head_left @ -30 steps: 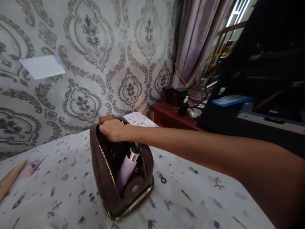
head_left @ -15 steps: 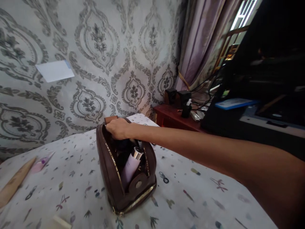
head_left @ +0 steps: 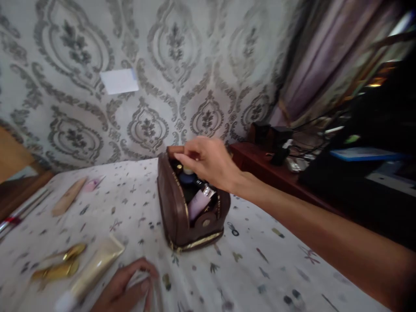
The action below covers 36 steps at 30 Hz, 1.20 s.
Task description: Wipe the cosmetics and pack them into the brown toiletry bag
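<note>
Right hand: your right hand [head_left: 211, 162] has risen from inside the bag to above its far end, exposing more contents; fingers bent and close together, but you can't tell whether they grip anything.
Left hand: your left hand [head_left: 121, 288] has entered at the bottom edge, fingers curved; blur hides any hold.
Brown bag: the brown bag [head_left: 172, 208] stands open on the patterned cloth [head_left: 260, 277], smooth, boxy and leather-like, with gold zip teeth.
Lilac tube: the lilac tube [head_left: 199, 204] leans inside, its cap silvery.
Cream tube: the cream tube [head_left: 97, 266], glossy and flat-ended, lies beside your left hand.
</note>
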### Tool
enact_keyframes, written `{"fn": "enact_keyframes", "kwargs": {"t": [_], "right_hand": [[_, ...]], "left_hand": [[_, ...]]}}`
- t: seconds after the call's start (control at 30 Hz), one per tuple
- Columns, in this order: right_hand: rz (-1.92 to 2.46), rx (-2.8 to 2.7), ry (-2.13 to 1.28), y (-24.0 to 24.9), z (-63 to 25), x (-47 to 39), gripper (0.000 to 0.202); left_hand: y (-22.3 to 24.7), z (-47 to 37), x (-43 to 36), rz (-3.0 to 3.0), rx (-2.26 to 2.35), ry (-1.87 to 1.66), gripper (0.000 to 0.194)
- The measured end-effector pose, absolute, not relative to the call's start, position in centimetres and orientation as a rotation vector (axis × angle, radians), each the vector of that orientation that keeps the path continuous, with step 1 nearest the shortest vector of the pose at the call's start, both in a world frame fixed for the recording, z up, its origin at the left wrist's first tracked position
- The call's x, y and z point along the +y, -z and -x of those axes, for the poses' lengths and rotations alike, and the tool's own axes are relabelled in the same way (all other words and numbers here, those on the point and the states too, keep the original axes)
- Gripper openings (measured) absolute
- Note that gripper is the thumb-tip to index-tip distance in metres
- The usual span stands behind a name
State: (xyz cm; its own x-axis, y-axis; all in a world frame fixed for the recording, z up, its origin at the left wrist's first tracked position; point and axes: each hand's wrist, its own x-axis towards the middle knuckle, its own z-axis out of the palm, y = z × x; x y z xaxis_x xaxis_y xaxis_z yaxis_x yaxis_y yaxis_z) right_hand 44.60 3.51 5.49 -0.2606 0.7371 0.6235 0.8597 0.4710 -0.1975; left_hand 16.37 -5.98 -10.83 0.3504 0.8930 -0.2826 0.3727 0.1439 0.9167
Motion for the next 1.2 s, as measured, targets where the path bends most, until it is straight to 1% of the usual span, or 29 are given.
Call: {"fn": "enact_keyframes", "kwargs": {"t": [0.07,0.13,0.27,0.33,0.43,0.57,0.63,0.7,0.77,0.87,0.93,1.07,1.2], "right_hand": [[1.058,-2.044,0.249,-4.1,-43.8,1.0,0.039],[0.828,-2.089,0.214,-2.6,-42.7,-1.4,0.042],[0.523,-2.184,0.025,0.7,-39.6,-4.8,0.042],[0.477,-2.179,-0.087,2.3,-38.0,-5.8,0.041],[0.588,-2.121,-0.335,4.4,-35.9,-6.3,0.041],[0.832,-1.990,-0.702,7.1,-34.2,-6.4,0.047],[0.939,-1.910,-0.862,8.4,-33.8,-6.5,0.049],[1.028,-1.846,-0.990,9.6,-33.4,-6.8,0.051],[1.078,-1.812,-1.086,10.4,-33.2,-7.1,0.054],[1.070,-1.832,-1.160,10.9,-32.9,-7.5,0.057],[1.049,-1.865,-1.147,10.9,-32.7,-7.7,0.058],[1.069,-1.873,-1.162,10.7,-32.6,-7.8,0.058],[1.087,-1.842,-1.224,10.9,-32.6,-7.6,0.057]], "left_hand": [[10.2,-16.7,-6.1,-1.542,1.069,-0.497,0.043],[9.6,-16.8,-6.1,-1.610,0.960,-0.469,0.040],[9.0,-16.9,-6.6,-1.633,0.954,-0.472,0.031],[8.7,-17.0,-7.0,-1.704,0.938,-0.509,0.027],[7.8,-17.0,-7.6,-1.862,0.964,-0.539,0.028],[6.0,-16.2,-7.9,-2.011,1.022,-0.513,0.038],[5.2,-15.1,-7.6,-2.054,1.111,-0.563,0.043],[4.6,-13.3,-6.9,-2.096,1.252,-0.630,0.041],[4.0,-10.7,-5.7,-2.149,1.439,-0.655,0.035],[3.5,-5.8,-3.9,-2.187,1.890,-0.498,0.034],[3.4,-2.7,-2.9,-2.177,2.005,-0.454,0.035],[4.1,1.4,-2.4,-2.193,1.950,-0.320,0.032],[5.1,2.4,-3.0,-2.216,1.848,-0.234,0.030]]}}
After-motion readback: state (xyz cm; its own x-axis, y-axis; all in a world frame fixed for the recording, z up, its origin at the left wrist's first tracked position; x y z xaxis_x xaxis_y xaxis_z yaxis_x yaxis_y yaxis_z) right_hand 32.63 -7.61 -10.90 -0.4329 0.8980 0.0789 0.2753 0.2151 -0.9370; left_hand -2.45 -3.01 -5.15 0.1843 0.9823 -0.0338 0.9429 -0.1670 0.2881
